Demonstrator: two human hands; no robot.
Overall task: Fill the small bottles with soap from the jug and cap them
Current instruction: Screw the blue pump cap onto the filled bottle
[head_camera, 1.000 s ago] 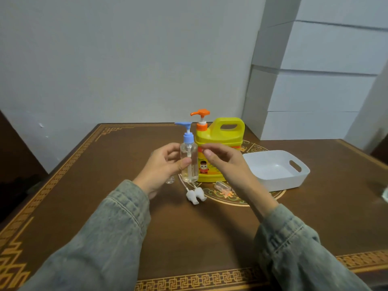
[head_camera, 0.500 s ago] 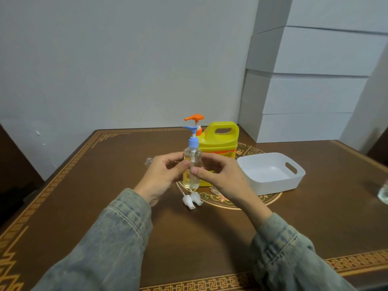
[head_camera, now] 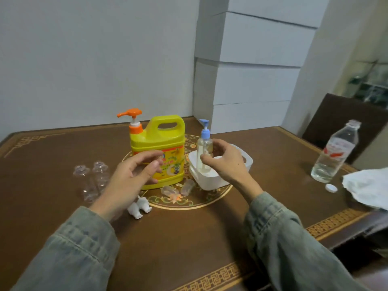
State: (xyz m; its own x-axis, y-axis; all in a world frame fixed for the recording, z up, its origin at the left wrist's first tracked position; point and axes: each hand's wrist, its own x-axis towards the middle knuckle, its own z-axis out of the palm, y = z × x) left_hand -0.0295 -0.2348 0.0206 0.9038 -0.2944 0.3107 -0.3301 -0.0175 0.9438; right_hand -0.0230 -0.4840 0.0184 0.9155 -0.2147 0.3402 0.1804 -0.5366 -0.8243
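We see two denim sleeves [head_camera: 69, 255] at the near edge of the brown table [head_camera: 189, 238], one at 7 o'clock and one at 5 o'clock. A little farther, near the table centre, two white pump caps [head_camera: 138, 207] lie side by side, and just beyond them two small clear bottles [head_camera: 176, 190] lie on their sides on the round gold ornament.

Our left hand [head_camera: 130, 177] hovers at about 9 o'clock from the centre, in front of the jug; its fingers are loosely spread and hold nothing. To its left, at 9 o'clock, two empty clear bottles [head_camera: 92, 179] without caps stand upright close together.

Our right hand [head_camera: 225, 162] is at about 2 o'clock from the centre. Its thumb and fingers are curled around a small clear bottle with a blue pump [head_camera: 204, 148], which is upright and capped, and its lower part is inside the white plastic basket [head_camera: 210, 182]. We cannot tell if it touches the basket floor.

The yellow soap jug [head_camera: 159, 152] with an orange pump stands at 12 o'clock, just beside the basket.

Far at 3 o'clock a water bottle [head_camera: 333, 152] stands open, its white cap [head_camera: 331, 188] lies near it, and a crumpled white bag [head_camera: 369, 186] lies at the table edge. White boxes [head_camera: 247, 80] are stacked behind the table.
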